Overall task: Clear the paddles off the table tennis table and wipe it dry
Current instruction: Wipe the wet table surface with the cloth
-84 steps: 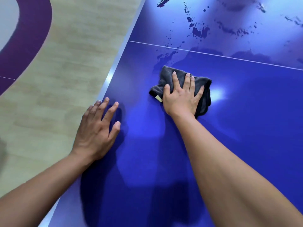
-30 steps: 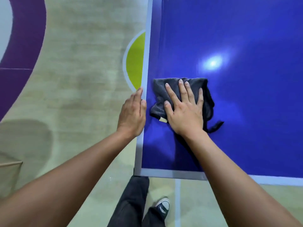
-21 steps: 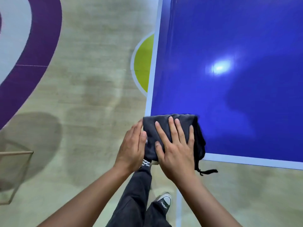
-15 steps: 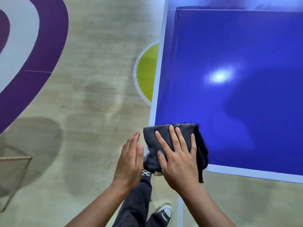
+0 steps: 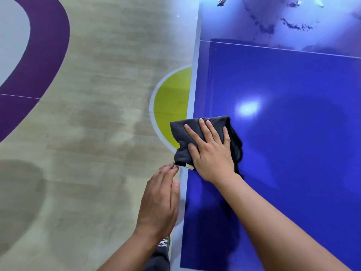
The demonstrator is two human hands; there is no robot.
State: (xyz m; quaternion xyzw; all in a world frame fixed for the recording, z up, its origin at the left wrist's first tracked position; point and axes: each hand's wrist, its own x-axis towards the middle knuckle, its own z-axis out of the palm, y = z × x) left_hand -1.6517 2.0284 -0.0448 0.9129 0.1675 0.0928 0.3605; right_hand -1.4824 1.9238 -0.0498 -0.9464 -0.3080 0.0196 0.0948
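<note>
The blue table tennis table (image 5: pixel 283 153) fills the right side of the head view. A folded dark grey cloth (image 5: pixel 181 137) lies on its left edge, partly hanging over the white side line. My right hand (image 5: pixel 211 151) presses flat on the cloth, fingers spread. My left hand (image 5: pixel 160 200) is flat beside the table's left edge, fingers together, fingertips just below the cloth's tagged corner. Water patches (image 5: pixel 289 24) lie on the far part of the table beyond a white line. No paddles are in view.
Wooden sports floor (image 5: pixel 88 133) lies left of the table, with a purple curved band (image 5: pixel 43 61) and a yellow-green circle (image 5: pixel 172 106). My dark trouser leg and shoe (image 5: pixel 162 253) stand at the table's near left corner.
The cloth and my right hand have moved from the table's near corner farther up along the left edge. My left hand stayed lower, beside the edge. The wet far part came back into view.
</note>
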